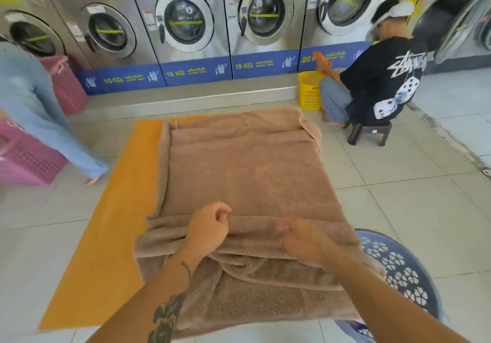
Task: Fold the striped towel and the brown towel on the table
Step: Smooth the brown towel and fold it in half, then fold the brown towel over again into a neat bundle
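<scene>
Squarely across the orange desk (pixel 106 249) lies the brown towel (pixel 252 178), spread flat from 12 o'clock down to 6. Its near end is doubled back in a thick band under your wrists, and its near edge hangs off the desk toward you. The striped towel is nowhere in view.

Judge the cloth as soft, plush and limp, with some weight from its size. It will likely sag and drag rather than hold a line, so you would do best to take it at the two ends of the near folded band, at about 7 and 5 o'clock, pinching both layers together.

Your left hand (pixel 210 225) sits at 6 o'clock on the band, wrist down on the cloth, fingers loosely curled; whether that grip has any towel in it cannot be told. Your right hand (pixel 300 239), just to its 3 o'clock side, is smeared by motion, forearm low over the towel, fingers bent, and its grip is equally unreadable. A blue basket (pixel 403 271) shows at 4 o'clock, just beside the towel's near corner.
</scene>
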